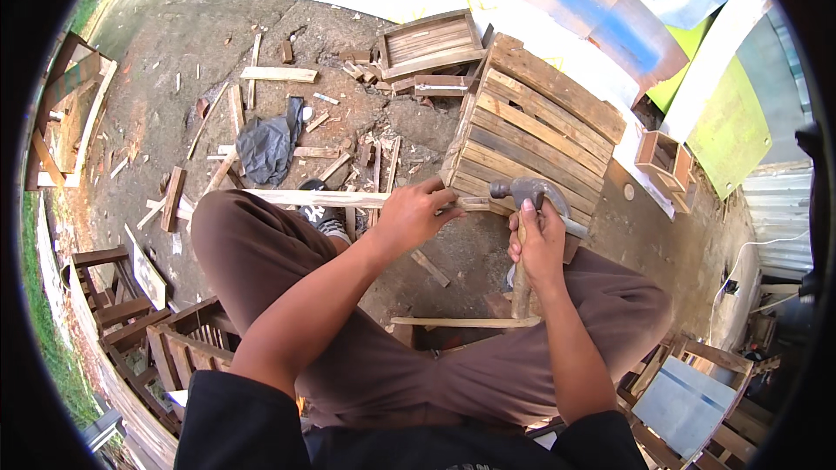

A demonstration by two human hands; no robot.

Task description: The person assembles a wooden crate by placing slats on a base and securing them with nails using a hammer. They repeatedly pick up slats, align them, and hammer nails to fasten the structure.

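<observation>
My left hand (416, 216) is closed around a long pale wooden strip (322, 198), near its right end. The strip reaches left across my raised left knee, and its right end lies by the near corner of a low slatted wooden platform (535, 122). Some small detail at my left fingertips is too small to make out. In my right hand (542, 239) is a claw hammer (529, 188), gripped high on the wooden handle close to the metal head. The hammer head is just right of the strip's end, above the platform's near edge.
A shallow slatted wooden tray (431, 43) lies beyond the platform. Offcuts and a dark plastic bag (265, 150) litter the floor at left. A small wooden box (662, 161) stands right. Wooden frames (131, 322) crowd the lower left. Another thin strip (466, 322) lies between my legs.
</observation>
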